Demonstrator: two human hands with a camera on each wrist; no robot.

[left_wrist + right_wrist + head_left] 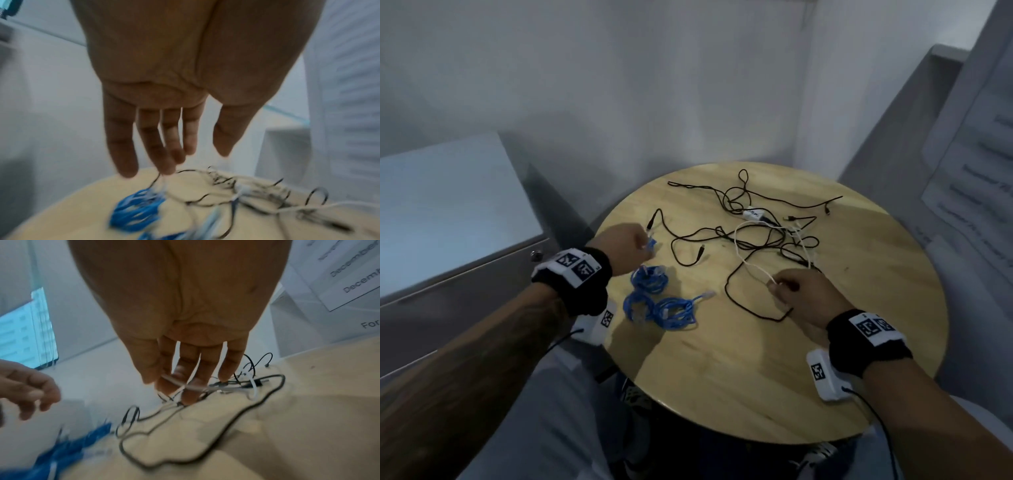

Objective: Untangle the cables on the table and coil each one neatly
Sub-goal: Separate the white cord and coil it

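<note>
round light wooden table (756,377) with a mess of cables on it. left hand (628,248) hangs over the table's left side, just above the blue coils. in the left wrist view its fingers (121,146) point down, straight and a little apart, holding nothing. in the head view a blue cable end sits right at its fingertips, but i cannot tell if it touches.

coiled blue ethernet cables (659,301) lie as three small bundles on the left part of the table, close together, clear plugs sticking out. badly blurred in both wrist views (135,212).

right hand (804,296) is low over the near-middle of the table, thumb and index finger pinching the thin white cable (751,270). the right wrist view shows that white cable (180,383) crossing the fingers, other fingers extended down toward the tabletop.

the white cable runs from the pinch up into the tangle of thin black cables (753,226) in the centre and far part of the table. a small white adapter box (753,214) sits inside the tangle. one black cable loop (743,301) curves just left of the right hand, lying flat.

black wristbands with white marker blocks on both wrists (575,274). grey cabinet (448,219) left of table, paper sheet with printed text (979,164) on the right wall.
</note>
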